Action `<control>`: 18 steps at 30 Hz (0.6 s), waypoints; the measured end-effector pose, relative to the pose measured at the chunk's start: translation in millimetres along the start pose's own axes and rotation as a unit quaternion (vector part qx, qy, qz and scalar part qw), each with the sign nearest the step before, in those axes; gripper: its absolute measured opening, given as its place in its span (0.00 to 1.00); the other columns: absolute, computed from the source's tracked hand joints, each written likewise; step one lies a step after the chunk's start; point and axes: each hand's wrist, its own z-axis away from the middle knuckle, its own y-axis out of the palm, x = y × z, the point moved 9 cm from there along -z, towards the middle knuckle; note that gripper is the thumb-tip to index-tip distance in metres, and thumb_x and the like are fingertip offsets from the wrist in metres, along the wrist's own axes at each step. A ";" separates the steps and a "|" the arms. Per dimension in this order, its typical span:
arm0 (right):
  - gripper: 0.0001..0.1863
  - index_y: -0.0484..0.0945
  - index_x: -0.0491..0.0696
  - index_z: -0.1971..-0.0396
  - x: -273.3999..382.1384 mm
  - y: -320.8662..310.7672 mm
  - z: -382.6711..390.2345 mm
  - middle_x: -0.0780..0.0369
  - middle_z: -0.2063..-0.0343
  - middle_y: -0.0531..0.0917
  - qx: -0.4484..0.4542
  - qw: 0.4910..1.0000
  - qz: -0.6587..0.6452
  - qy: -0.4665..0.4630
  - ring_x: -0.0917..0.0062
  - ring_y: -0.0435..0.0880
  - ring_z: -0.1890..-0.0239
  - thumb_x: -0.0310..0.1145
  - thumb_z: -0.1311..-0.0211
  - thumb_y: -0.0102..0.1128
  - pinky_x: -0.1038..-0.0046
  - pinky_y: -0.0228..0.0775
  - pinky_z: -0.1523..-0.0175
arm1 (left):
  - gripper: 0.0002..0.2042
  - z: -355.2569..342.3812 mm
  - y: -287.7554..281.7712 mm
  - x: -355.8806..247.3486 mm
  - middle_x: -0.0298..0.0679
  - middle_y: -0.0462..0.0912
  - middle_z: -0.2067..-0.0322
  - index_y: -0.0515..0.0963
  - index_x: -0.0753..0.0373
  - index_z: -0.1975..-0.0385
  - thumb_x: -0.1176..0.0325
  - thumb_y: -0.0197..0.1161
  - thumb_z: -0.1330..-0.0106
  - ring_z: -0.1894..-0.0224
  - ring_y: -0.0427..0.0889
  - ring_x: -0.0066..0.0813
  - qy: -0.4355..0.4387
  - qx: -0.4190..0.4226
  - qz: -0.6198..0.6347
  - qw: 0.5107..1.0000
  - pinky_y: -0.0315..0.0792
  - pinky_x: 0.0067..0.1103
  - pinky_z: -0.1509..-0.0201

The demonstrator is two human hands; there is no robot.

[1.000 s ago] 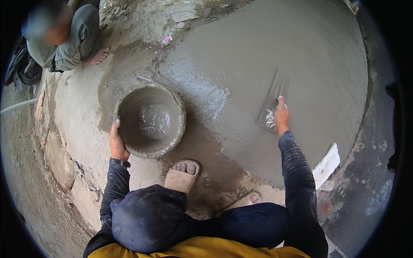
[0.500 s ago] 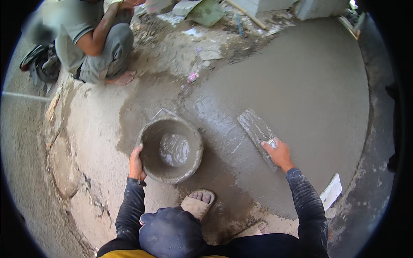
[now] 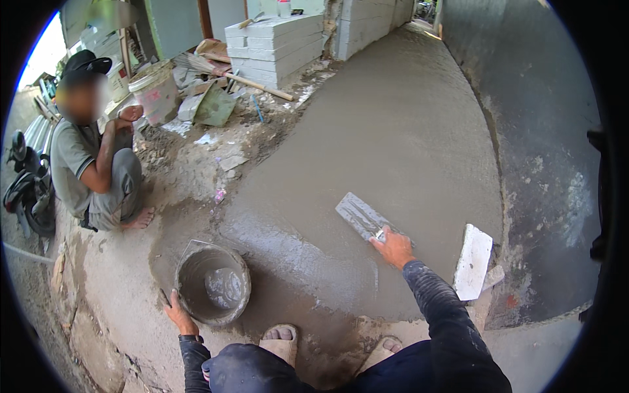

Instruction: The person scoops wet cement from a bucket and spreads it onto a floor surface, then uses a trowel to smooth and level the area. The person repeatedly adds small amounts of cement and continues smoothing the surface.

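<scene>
My right hand (image 3: 394,249) is closed around the handle of a rectangular plastering trowel (image 3: 358,213), its blade lying flat on the smooth wet cement (image 3: 386,131). At the lower left, a round cement-coated bucket (image 3: 246,274) with a wire handle stands on the ground, tilted so I see some wet grey residue at its bottom. My left hand (image 3: 180,317) is beside the bucket's left rim, fingers spread, with the thumb close to or touching the wall.
A person (image 3: 98,164) squats at the left. A white block (image 3: 473,262) stands near the dark wall (image 3: 544,164) on the right. Stacked white blocks (image 3: 278,49), a broom (image 3: 255,85), a white bucket (image 3: 155,95) and rubble lie at the back left. My sandalled feet (image 3: 280,340) are below.
The view has tilted up, showing more of the far cement strip. My left hand has loosened from the bucket's rim. My right hand still holds the trowel on the cement.
</scene>
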 end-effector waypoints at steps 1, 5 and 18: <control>0.33 0.76 0.43 0.51 -4.6 1.2 0.1 0.46 0.66 0.87 -0.003 1.000 0.013 0.004 0.49 0.88 0.59 0.62 0.33 0.56 0.52 0.77 0.52 | 0.38 10.2 2.0 -15.0 0.54 0.65 0.30 0.57 0.73 0.26 0.60 0.63 0.31 0.33 0.68 0.43 0.069 -0.006 -0.007 0.998 0.61 0.33 0.28; 0.33 0.75 0.42 0.53 -9.9 6.2 -2.1 0.46 0.66 0.87 -0.024 0.999 0.028 0.000 0.48 0.87 0.61 0.61 0.33 0.57 0.50 0.77 0.55 | 0.43 55.6 16.9 -41.1 0.61 0.59 0.29 0.58 0.75 0.28 0.58 0.72 0.36 0.25 0.54 0.51 0.122 -0.092 -0.165 0.974 0.46 0.37 0.21; 0.36 0.75 0.38 0.47 50.3 14.7 5.4 0.40 0.61 0.85 -0.004 0.996 0.021 -0.092 0.43 0.85 0.56 0.58 0.37 0.62 0.49 0.74 0.48 | 0.22 141.2 118.8 -98.0 0.51 0.86 0.52 0.78 0.59 0.39 0.66 0.64 0.34 0.54 0.87 0.46 0.253 0.264 -0.169 0.915 0.79 0.29 0.51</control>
